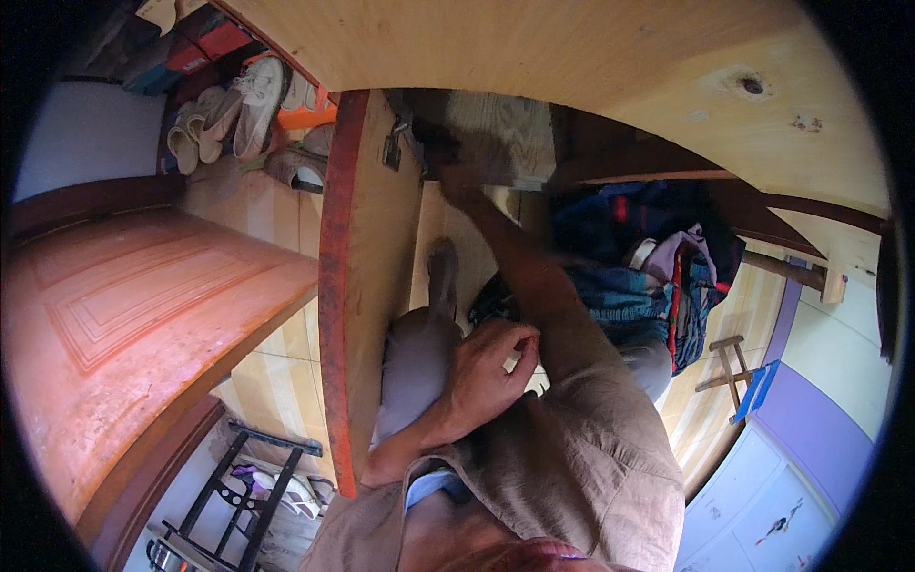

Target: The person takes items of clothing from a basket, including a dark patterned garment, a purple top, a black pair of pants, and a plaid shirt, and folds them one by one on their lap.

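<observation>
My right arm stretches forward past an upright wooden panel with a red edge [339, 286]. My right hand [442, 154] is in deep shadow near the panel's far end, beside a metal latch or padlock [392, 149]; its fingers and anything in them are hidden. Lower down, close to my chest, my left hand [490, 372] is curled, thumb and fingertips meeting in a loop, with no object visible in it. A pale wood-grain surface [507, 136] lies beyond my right hand. Dark plaid and striped cloth [622, 286] is bunched to the right of my forearm.
A large wooden board [572, 57] spans the top. An orange-brown panelled door [143, 286] is at left, with several shoes [261, 100] above it. At lower left stands a black metal rack [236, 493]; at right, a small wooden folding stool [736, 375] with blue-and-white fabric.
</observation>
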